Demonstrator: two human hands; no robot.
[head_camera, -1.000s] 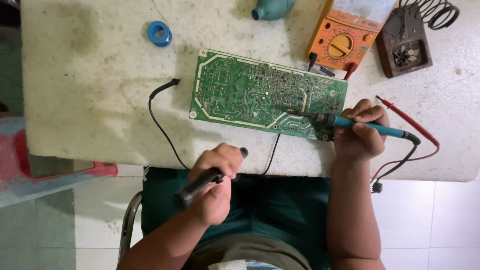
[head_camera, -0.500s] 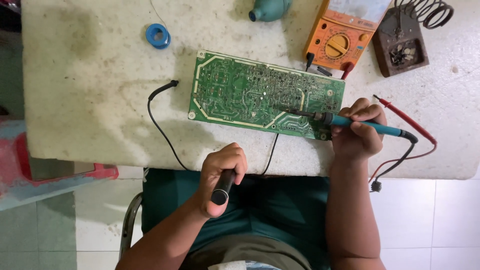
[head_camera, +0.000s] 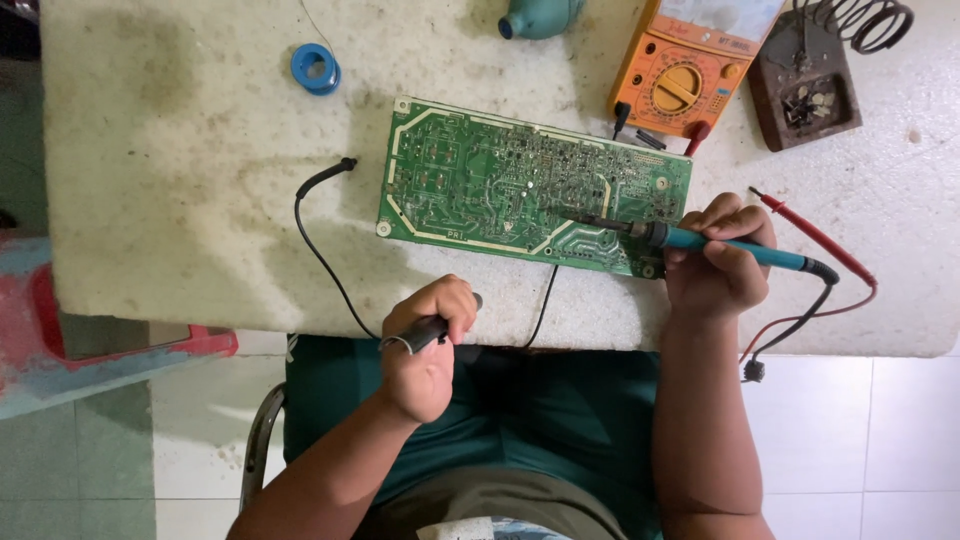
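Note:
A green circuit board (head_camera: 480, 180) lies solder side up on the white table (head_camera: 180, 200). My right hand (head_camera: 718, 265) grips a blue-handled soldering iron (head_camera: 730, 245), its tip resting on the board's lower right area. My left hand (head_camera: 425, 345) is at the table's near edge, closed around a black pen-shaped tool (head_camera: 425, 332) that lies roughly level across the fist. A black wire (head_camera: 320, 245) curls on the table to the left of that hand.
An orange multimeter (head_camera: 690, 75) with red and black probe leads (head_camera: 815, 240) sits behind the board. A brown soldering stand (head_camera: 805, 85) with a coil is at the far right, a blue solder spool (head_camera: 316, 68) at the far left, a teal object (head_camera: 540, 15) at the back edge.
My left hand has risen from below the table edge up to it, turning the black tool from pointing down-left to roughly level. The right hand and iron have stayed on the board.

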